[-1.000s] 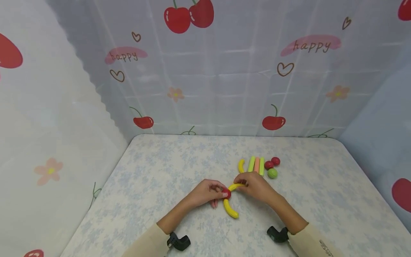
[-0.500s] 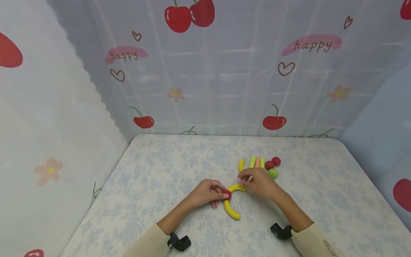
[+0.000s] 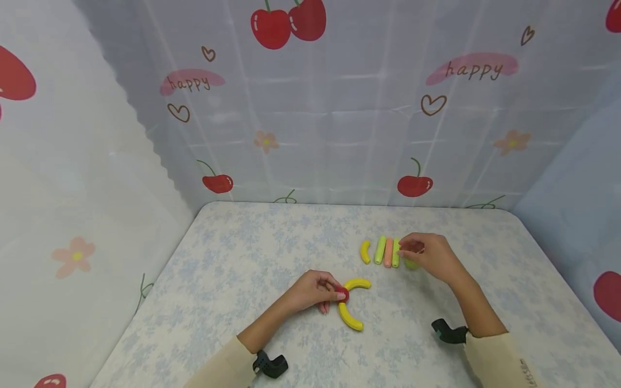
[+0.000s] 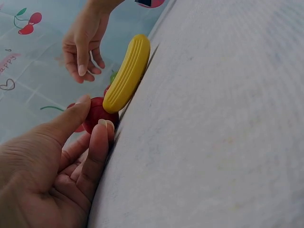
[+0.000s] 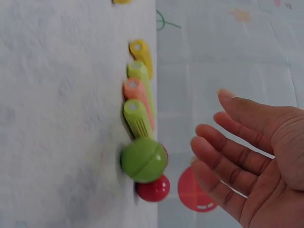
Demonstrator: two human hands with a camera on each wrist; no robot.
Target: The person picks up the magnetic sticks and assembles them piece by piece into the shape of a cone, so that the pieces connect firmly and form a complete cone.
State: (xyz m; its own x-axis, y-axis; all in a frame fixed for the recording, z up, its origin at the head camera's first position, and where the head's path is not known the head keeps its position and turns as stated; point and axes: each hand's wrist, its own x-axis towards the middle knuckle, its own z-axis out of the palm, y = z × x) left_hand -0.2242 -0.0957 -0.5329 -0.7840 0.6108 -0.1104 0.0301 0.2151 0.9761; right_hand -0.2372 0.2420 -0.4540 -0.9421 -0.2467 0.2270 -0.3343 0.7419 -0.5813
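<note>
My left hand (image 3: 312, 291) pinches a red ball (image 3: 343, 294) between thumb and fingers on the table. Two curved yellow sticks touch this ball: the far stick (image 3: 359, 283) and the near stick (image 3: 351, 319) fan out to the right. Over at the back right, my right hand (image 3: 432, 256) hovers with loosely bent fingers and holds nothing. Beneath it, partly covered, lies a green ball (image 3: 411, 264). The right wrist view shows that green ball (image 5: 145, 160) with a red ball (image 5: 154, 188) beside it; the head view hides the red ones behind the hand.
Left of the right hand, a row holds a curved yellow stick (image 3: 365, 252), a straight green stick (image 3: 380, 250), an orange stick (image 3: 388, 253) and another green stick (image 3: 395, 257). A patterned cloth (image 3: 233, 253) covers the table. Cherry-print curtains (image 3: 330, 129) surround it.
My right hand has let go of the far yellow stick and moved right and away, over the loose balls. The left hand stays on its red ball.
</note>
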